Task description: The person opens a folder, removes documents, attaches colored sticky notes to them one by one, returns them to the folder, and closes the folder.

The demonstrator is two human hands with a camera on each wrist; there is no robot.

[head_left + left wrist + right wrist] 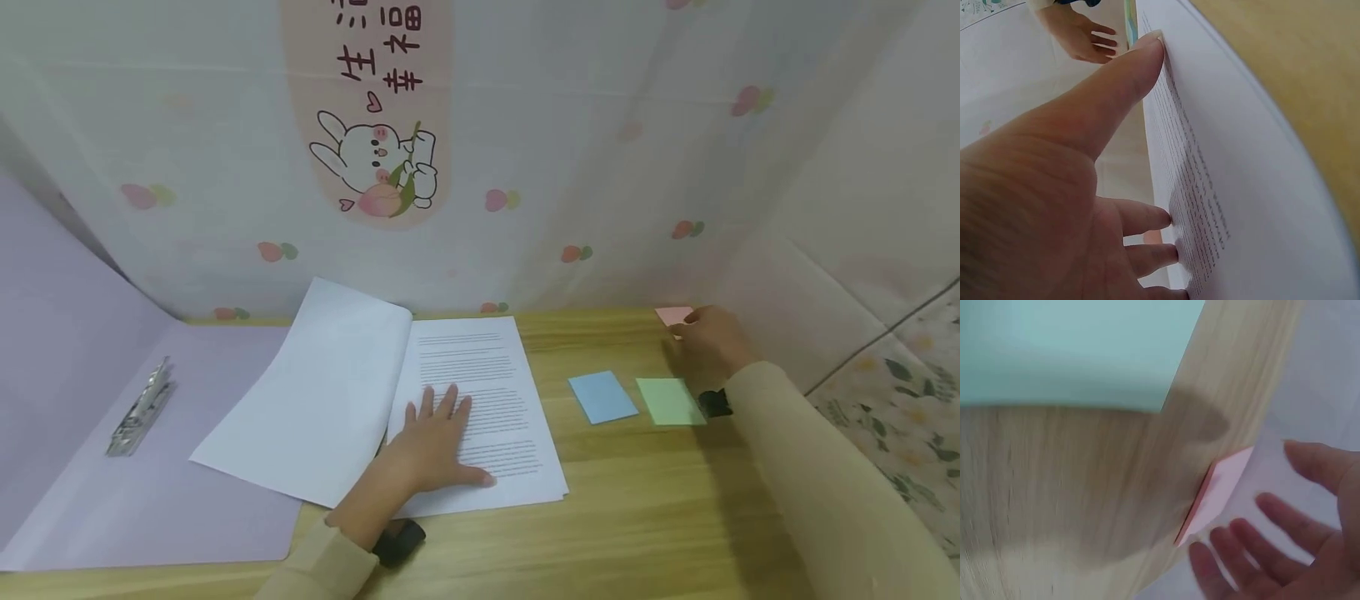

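My left hand (pixel 431 454) rests with spread fingers on a printed page (pixel 517 425) of a paper stack. In the left wrist view its thumb (pixel 1129 75) and fingertips lie against the lines of text. A turned-over sheet (pixel 307 400), blank side up, spreads to the left of that page. At the far right, my right hand (pixel 716 337) is over a pink sticky note pad (pixel 670 315) at the table's back edge. The right wrist view shows its fingers (pixel 1272 569) loosely bent and apart, beside the pink pad (pixel 1219 487), pinching nothing.
A blue sticky note pad (pixel 603 398) and a green one (pixel 670 402) lie between the papers and my right arm. On the left a purple folder (pixel 217 521) lies spread, with a metal clip (pixel 141 408). A patterned curtain (pixel 570 158) hangs behind the wooden table (pixel 622 500).
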